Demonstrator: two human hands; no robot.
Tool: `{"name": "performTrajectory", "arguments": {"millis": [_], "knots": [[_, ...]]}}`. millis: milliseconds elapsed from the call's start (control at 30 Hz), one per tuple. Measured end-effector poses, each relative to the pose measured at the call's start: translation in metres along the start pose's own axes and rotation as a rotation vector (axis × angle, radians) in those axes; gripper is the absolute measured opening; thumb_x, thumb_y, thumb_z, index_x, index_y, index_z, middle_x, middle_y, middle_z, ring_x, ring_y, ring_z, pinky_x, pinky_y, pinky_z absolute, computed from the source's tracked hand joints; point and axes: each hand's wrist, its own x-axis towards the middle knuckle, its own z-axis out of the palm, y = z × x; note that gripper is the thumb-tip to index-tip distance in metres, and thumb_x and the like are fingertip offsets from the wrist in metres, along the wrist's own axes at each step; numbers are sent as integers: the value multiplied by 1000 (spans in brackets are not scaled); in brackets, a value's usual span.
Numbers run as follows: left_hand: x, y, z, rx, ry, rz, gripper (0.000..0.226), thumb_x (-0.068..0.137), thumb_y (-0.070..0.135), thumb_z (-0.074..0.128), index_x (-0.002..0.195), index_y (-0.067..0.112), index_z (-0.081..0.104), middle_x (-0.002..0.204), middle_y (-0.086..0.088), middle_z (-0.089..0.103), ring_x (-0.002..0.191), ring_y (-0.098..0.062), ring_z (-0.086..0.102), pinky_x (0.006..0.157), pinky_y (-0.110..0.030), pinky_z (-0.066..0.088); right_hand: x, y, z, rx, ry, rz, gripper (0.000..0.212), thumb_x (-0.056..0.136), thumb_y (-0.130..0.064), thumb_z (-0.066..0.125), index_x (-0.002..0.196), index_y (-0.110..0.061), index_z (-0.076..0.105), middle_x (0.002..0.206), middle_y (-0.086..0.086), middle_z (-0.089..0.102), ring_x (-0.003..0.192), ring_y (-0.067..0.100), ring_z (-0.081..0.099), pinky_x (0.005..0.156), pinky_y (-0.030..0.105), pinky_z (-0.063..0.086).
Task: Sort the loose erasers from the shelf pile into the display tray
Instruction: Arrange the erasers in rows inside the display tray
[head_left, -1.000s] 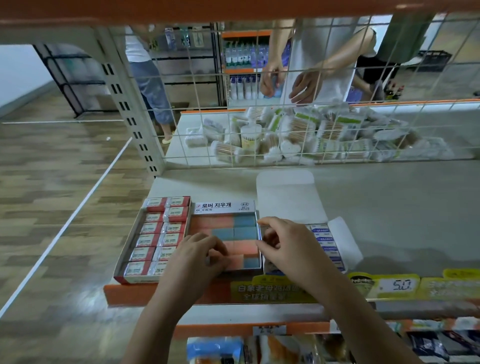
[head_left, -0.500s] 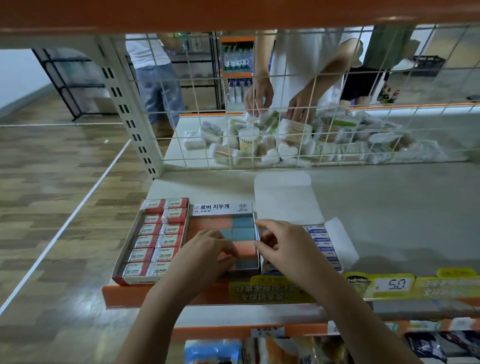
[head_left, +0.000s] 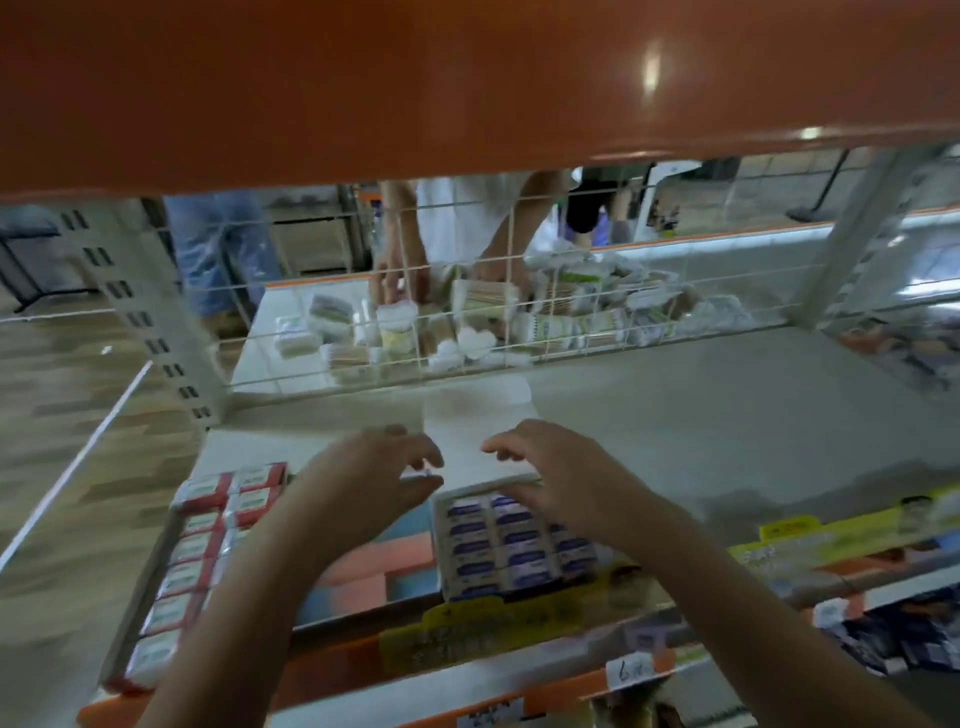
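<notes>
The display tray (head_left: 410, 561) of flat orange and blue erasers (head_left: 363, 564) sits at the front edge of the pale grey shelf (head_left: 649, 426), between a red-edged box (head_left: 197, 551) of wrapped erasers on the left and a white carton (head_left: 511, 545) of blue-labelled ones on the right. The left hand (head_left: 363, 478) and the right hand (head_left: 550, 467) hover over the trays, fingers half curled and spread, holding nothing. A white wire grid (head_left: 467, 291) backs the shelf; behind it lie cotton swab packs (head_left: 467, 322). Above hangs a glossy orange board (head_left: 415, 78). The floor (head_left: 62, 405) is wood-patterned. The picture is blurred.
</notes>
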Motion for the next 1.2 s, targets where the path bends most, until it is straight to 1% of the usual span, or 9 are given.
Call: {"name": "performTrajectory", "arguments": {"millis": [133,267,467,733,900,967,1033,1100,1200], "knots": [[53,49,-4,70,56,167,33,92,40,51,122,29,55,118,6,57,106,-13,54,90,-30,45,-6,53,-36,-127,65,108,42,87,-22,63,128,-19,54,125,2,54,117,17,48,100,31,39],[109,123,4,142,60,316,39,91,43,52,126,26,52,124,-1,54,110,-20,52,88,-28,42,-36,122,-74,-236,124,275,43,84,-24,66,126,-19,56,120,6,56,115,23,47,98,35,41],[198,241,41,187,-104,436,46,92,44,50,132,22,45,132,-7,44,120,-25,42,92,-31,36,-104,228,-123,-341,100,546,44,87,-28,62,129,-19,52,133,5,47,125,23,42,102,36,38],[308,374,112,126,-202,415,47,89,40,55,131,19,48,136,-11,43,123,-29,43,98,-34,37,-175,361,-175,-363,81,726,44,89,-26,58,132,-20,48,143,3,36,128,23,41,103,37,39],[364,433,148,75,-155,435,44,86,34,56,127,18,54,130,-10,53,114,-30,53,91,-36,47,-202,441,-199,-333,102,781,45,88,-19,57,132,-21,49,142,5,39,130,24,39,103,34,38],[386,452,158,55,-104,440,46,83,36,58,125,19,55,137,-9,44,120,-30,50,92,-36,47,-210,468,-209,-334,118,816,45,89,-19,56,133,-21,47,143,5,37,130,25,39,103,34,38],[407,467,166,26,-56,442,56,80,35,62,132,19,49,142,-9,37,124,-30,44,97,-36,44,-215,489,-217,-334,155,842,46,90,-16,53,135,-21,45,143,5,37,128,25,39,101,34,39],[419,480,171,0,-18,400,58,80,36,62,135,23,46,136,-8,45,122,-28,47,98,-38,43,-219,508,-224,-331,214,857,50,89,-12,52,137,-20,42,140,5,39,124,25,41,100,35,39],[429,494,178,-30,26,328,45,87,30,54,130,18,48,122,-7,55,112,-26,53,90,-34,45,-221,533,-232,-320,246,864,54,87,-16,55,139,-18,38,138,6,40,124,26,41,100,35,40]]}}
